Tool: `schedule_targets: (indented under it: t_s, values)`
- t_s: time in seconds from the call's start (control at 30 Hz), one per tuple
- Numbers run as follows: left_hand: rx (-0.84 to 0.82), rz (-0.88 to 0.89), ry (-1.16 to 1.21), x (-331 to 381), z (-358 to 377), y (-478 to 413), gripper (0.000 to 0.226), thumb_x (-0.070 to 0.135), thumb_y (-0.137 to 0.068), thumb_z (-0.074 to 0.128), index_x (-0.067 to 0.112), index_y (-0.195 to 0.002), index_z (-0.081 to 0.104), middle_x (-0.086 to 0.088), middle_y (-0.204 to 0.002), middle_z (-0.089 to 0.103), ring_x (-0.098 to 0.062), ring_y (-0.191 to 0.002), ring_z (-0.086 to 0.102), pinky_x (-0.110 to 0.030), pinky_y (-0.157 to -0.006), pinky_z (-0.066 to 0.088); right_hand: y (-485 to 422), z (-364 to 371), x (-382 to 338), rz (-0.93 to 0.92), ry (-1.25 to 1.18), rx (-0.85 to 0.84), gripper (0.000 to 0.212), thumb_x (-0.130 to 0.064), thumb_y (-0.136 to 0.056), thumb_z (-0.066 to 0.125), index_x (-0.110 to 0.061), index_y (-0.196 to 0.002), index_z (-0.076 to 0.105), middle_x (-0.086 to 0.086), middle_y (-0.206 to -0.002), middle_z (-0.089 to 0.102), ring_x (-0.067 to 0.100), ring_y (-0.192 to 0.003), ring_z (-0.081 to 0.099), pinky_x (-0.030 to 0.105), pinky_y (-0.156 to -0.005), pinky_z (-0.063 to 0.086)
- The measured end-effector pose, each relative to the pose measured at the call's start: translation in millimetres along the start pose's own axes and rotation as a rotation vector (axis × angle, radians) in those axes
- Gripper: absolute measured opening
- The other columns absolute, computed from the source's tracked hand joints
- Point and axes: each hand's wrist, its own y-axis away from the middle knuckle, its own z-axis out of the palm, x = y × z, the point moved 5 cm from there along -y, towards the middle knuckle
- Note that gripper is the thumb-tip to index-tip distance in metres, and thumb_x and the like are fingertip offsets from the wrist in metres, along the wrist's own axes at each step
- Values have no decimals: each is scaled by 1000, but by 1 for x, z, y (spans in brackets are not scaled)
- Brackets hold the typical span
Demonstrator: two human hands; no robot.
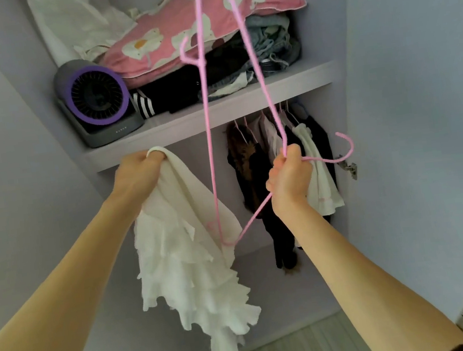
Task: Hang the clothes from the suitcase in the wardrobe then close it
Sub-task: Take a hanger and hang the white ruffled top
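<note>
At shelf edge (183, 128), hands (136, 176) (289, 179) grip dress (180, 241), hanger (203, 61).

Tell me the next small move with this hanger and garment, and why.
Probably bring the top of the white garment over the low end of the pink hanger. The left hand grips the garment by its top, the right hand grips the hanger near its hook, tilted on end, and the garment is not on it yet.

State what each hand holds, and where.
Left hand grips the white ruffled garment at its top edge; right hand grips the thin pink hanger at its neck.
</note>
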Motion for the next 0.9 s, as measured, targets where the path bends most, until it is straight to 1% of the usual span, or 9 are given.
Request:
schedule_targets:
  t_s: [0.07,0.17,0.33,0.4,0.5,0.63,0.7,0.83,0.9]
  values:
    - [-32,1,-3,0,7,1,34,33,-95,49,5,-93,67,-12,-91,66,-32,-85,62,-40,-79,52,0,1,-2,47,-118,9,35,-16,-93,39,-21,-59,31,-5,-53,21,12,-47,13,25,-44,13]
    - [-99,23,12,8,22,5,27,28,-95,49,10,-81,65,-8,-83,63,-27,-77,58,-34,-71,46,2,5,-7,49,-229,20,41,-15,-93,38,-24,-54,30,-5,-52,21,12,-46,12,28,-47,10]
    - [-149,46,78,31,36,7,25,27,-94,51,10,-86,67,-9,-84,64,-27,-76,60,-35,-74,49,3,14,5,22,-140,-1,37,-14,-92,38,-20,-58,28,-3,-52,21,13,-46,14,27,-45,13]
    - [-121,16,161,40,32,1,21,27,-93,53,12,-84,64,-9,-83,61,-26,-75,58,-35,-74,48,1,11,24,53,-40,-52,34,-11,-92,38,-20,-61,28,-4,-51,22,12,-45,15,25,-44,14]
    - [-81,-76,352,42,22,-14,15,25,-94,57,21,-81,63,-5,-82,62,-22,-72,61,-32,-68,49,-5,-4,50,88,223,-175,34,-12,-94,40,-19,-62,31,-6,-52,25,11,-46,19,26,-44,17]
    - [-33,-154,305,21,14,-26,16,19,-94,51,15,-83,62,-8,-84,63,-26,-74,61,-36,-74,50,-27,-32,51,33,533,-296,39,-12,-94,42,-20,-58,28,-6,-50,26,10,-46,21,27,-48,20]
    - [55,-177,278,4,5,-32,20,20,-96,51,19,-80,61,-5,-81,63,-24,-73,60,-36,-76,50,-43,-41,35,-18,700,-343,39,-15,-93,45,-18,-56,30,-5,-49,27,11,-44,24,28,-50,24]
    - [168,-164,153,-29,-6,-43,20,17,-97,46,18,-82,61,-7,-85,61,-26,-78,55,-29,-62,42,-66,-33,-3,-149,1003,-478,44,-21,-94,48,-15,-52,35,-7,-42,31,12,-39,28,28,-46,26]
    - [170,-151,126,-37,-1,-44,19,18,-94,47,12,-91,65,-7,-89,63,-28,-84,57,-31,-64,43,-72,-24,-16,-207,1045,-481,47,-22,-94,49,-15,-48,37,-8,-40,33,13,-39,31,29,-46,29]
